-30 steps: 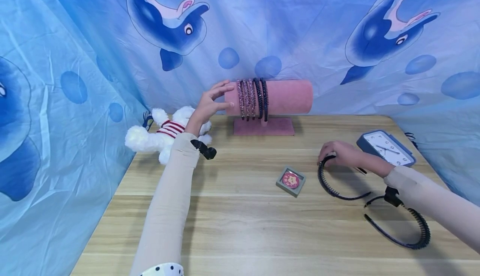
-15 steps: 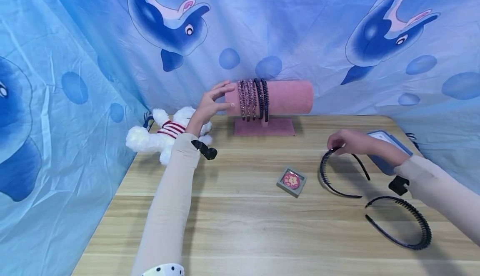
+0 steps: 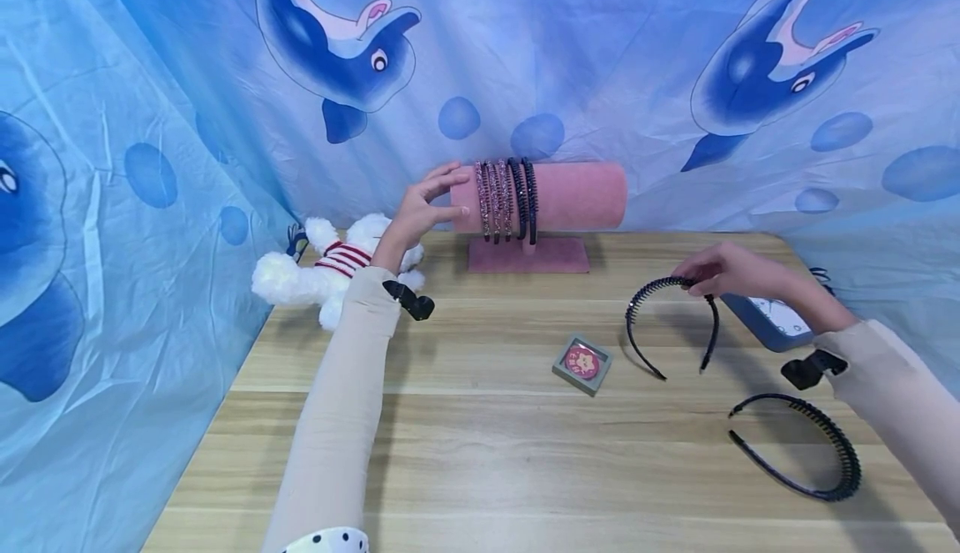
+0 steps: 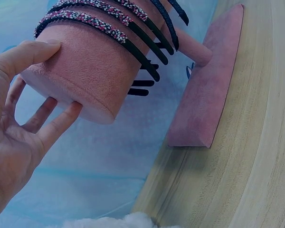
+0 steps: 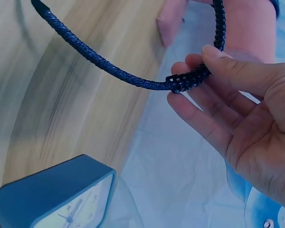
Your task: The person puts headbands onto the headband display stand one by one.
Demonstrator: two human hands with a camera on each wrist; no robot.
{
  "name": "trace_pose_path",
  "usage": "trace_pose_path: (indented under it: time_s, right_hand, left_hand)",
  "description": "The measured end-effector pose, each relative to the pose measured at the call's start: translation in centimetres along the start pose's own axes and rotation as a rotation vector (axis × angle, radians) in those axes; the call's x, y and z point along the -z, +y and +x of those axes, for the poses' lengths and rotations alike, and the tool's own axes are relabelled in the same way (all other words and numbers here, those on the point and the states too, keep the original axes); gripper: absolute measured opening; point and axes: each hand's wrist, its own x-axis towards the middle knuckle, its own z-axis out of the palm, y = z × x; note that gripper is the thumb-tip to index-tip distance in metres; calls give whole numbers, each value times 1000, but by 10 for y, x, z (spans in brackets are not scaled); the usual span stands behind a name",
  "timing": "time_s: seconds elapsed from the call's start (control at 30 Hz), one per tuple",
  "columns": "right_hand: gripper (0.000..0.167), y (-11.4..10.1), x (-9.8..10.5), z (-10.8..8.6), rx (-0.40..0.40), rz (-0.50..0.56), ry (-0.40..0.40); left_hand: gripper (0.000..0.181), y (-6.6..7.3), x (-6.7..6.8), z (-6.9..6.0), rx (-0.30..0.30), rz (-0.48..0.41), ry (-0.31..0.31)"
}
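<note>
At the back, a pink padded roll stand [image 3: 577, 194] carries several headbands: glittery pink ones [image 3: 492, 201] to the left and dark beaded ones [image 3: 527, 200] beside them. My left hand [image 3: 422, 207] grips the roll's left end, thumb on one side and fingers against the end, as the left wrist view shows. A black toothed headband [image 3: 636, 311] hangs from my right hand [image 3: 738, 273], its open ends pointing down near the table. Thumb and fingers pinch its curved top in the right wrist view. A second black headband [image 3: 847, 461] lies on the table at the right front.
A blue clock [image 3: 772, 324] lies partly behind my right wrist. A small grey box with a red star badge [image 3: 582, 363] sits mid-table [image 3: 480, 453]. Left of the stand lies a white plush toy [image 3: 300, 278] in a striped top. Blue dolphin cloth hangs behind.
My right hand has lifted the black headband and moved up and to the right, turning its ends downward. The left hand stays at the roll's end.
</note>
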Motion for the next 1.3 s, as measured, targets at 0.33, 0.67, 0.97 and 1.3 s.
trace_pose_path:
  time_s: [0.33,0.67,0.97,1.3]
  right_hand:
    - [34,6,7,-4,-51,122,186]
    - [39,4,7,4,-107,151,346]
    - [46,-4,3,18,-105,318,584]
    - [46,-27,5,41,-65,437,696]
  left_hand:
    - [59,0,0,-1,11,0,1]
    - [59,0,-1,0,8,-10,2]
    - [59,0,0,0,16,-16,3]
    - [59,0,0,0,17,-11,-3]
